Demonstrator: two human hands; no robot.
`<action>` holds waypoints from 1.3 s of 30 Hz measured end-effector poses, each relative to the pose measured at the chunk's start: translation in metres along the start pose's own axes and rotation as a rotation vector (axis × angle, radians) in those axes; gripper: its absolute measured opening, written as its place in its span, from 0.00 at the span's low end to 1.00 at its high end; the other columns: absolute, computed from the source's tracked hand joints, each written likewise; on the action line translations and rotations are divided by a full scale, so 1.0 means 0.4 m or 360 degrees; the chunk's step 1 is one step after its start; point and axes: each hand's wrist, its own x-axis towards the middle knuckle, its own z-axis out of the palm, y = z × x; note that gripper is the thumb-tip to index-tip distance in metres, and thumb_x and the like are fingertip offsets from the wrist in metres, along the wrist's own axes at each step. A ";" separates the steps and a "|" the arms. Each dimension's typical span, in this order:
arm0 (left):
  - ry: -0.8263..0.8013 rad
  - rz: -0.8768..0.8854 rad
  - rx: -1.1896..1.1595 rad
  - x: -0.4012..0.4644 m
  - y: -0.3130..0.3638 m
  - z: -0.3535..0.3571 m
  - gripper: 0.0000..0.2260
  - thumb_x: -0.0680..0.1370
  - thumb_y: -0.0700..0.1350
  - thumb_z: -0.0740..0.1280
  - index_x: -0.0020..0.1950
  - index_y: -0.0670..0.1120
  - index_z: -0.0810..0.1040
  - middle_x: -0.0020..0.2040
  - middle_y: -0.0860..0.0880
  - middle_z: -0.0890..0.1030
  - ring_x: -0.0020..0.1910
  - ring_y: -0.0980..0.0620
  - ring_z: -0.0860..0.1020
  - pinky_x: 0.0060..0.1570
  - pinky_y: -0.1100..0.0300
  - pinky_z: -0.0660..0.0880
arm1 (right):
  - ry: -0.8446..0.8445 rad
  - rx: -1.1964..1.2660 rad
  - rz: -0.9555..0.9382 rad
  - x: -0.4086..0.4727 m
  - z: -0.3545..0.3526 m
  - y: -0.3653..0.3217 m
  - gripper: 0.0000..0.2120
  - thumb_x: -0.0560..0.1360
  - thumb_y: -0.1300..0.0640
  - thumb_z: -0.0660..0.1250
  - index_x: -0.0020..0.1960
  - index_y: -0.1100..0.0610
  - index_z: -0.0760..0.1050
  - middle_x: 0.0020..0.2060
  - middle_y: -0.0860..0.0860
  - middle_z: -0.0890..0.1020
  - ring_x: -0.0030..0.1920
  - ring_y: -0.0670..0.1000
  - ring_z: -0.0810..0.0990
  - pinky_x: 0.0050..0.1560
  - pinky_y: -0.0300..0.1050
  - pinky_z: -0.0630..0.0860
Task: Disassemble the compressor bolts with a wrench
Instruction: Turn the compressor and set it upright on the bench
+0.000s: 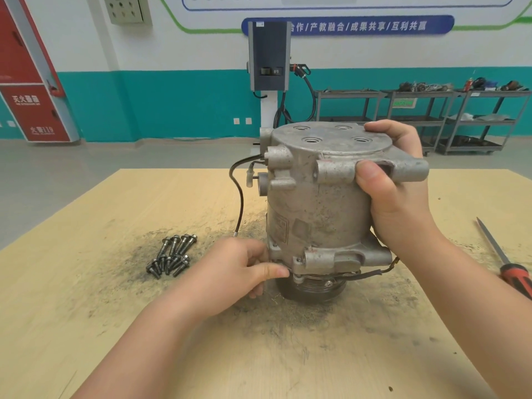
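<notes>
Both hands, left hand [239,272] and right hand [394,191], grip the compressor [319,203] on a grimy wooden table [86,283], teal-banded wall [172,102] behind.

My right hand [394,197] grips the upright compressor [319,203] on the desk [86,283]; my left hand [239,275] pinches its lower flange. Loose bolts [172,254] lie left.

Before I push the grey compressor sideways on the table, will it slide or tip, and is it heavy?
The compressor is probably heavy: a thick cast metal body. It stands tall on a narrower dark pulley, so a high push may tip it. The right hand grips its top and the left hand touches its base, suggesting it needs steadying.
</notes>
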 end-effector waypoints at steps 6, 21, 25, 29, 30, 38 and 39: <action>0.0050 0.0067 0.0118 -0.003 -0.004 0.006 0.13 0.77 0.54 0.69 0.36 0.49 0.78 0.27 0.58 0.78 0.25 0.63 0.75 0.28 0.70 0.68 | -0.0037 0.0038 0.0036 0.003 -0.006 0.004 0.24 0.61 0.44 0.71 0.55 0.44 0.70 0.48 0.41 0.79 0.51 0.45 0.79 0.51 0.51 0.78; 0.0113 0.0084 0.0084 0.015 -0.031 -0.012 0.14 0.75 0.57 0.67 0.31 0.55 0.76 0.25 0.56 0.73 0.25 0.59 0.67 0.29 0.65 0.65 | -0.0122 -0.0155 0.0145 -0.037 0.023 -0.058 0.32 0.59 0.40 0.73 0.56 0.44 0.60 0.51 0.41 0.76 0.50 0.34 0.79 0.46 0.32 0.76; -0.0059 -0.0015 0.0082 0.012 -0.038 -0.042 0.17 0.66 0.65 0.71 0.41 0.52 0.82 0.27 0.57 0.76 0.27 0.60 0.70 0.30 0.66 0.66 | -0.0297 -0.0862 0.0393 -0.043 0.023 -0.139 0.40 0.53 0.24 0.68 0.56 0.38 0.53 0.50 0.36 0.74 0.47 0.36 0.77 0.38 0.31 0.73; -0.0087 0.0043 -0.0041 0.009 -0.031 -0.023 0.25 0.61 0.71 0.68 0.51 0.59 0.80 0.32 0.56 0.79 0.31 0.56 0.74 0.35 0.59 0.71 | -0.0497 -0.1635 0.0471 -0.024 -0.025 -0.207 0.43 0.47 0.17 0.59 0.58 0.31 0.56 0.45 0.47 0.68 0.45 0.49 0.73 0.38 0.44 0.71; -0.0032 0.0052 -0.0041 0.012 -0.031 -0.016 0.20 0.66 0.68 0.68 0.51 0.59 0.81 0.33 0.54 0.81 0.32 0.54 0.76 0.38 0.57 0.73 | -0.0481 -0.1727 0.0442 -0.018 -0.033 -0.211 0.44 0.45 0.17 0.58 0.59 0.30 0.58 0.49 0.48 0.64 0.51 0.51 0.67 0.46 0.48 0.69; -0.0309 -0.0141 0.0245 -0.001 -0.012 -0.025 0.16 0.73 0.63 0.69 0.37 0.51 0.81 0.29 0.55 0.81 0.27 0.59 0.75 0.30 0.67 0.71 | -0.0848 -0.1951 0.0318 0.005 -0.032 -0.224 0.51 0.53 0.19 0.52 0.73 0.39 0.53 0.68 0.44 0.65 0.70 0.49 0.60 0.68 0.56 0.59; -0.0431 -0.0142 0.0251 -0.004 -0.006 -0.018 0.11 0.73 0.61 0.71 0.38 0.55 0.82 0.30 0.56 0.81 0.28 0.61 0.76 0.30 0.68 0.71 | -0.0826 -0.2077 0.0269 0.000 -0.027 -0.224 0.51 0.54 0.19 0.49 0.72 0.40 0.52 0.66 0.46 0.66 0.68 0.51 0.61 0.66 0.57 0.60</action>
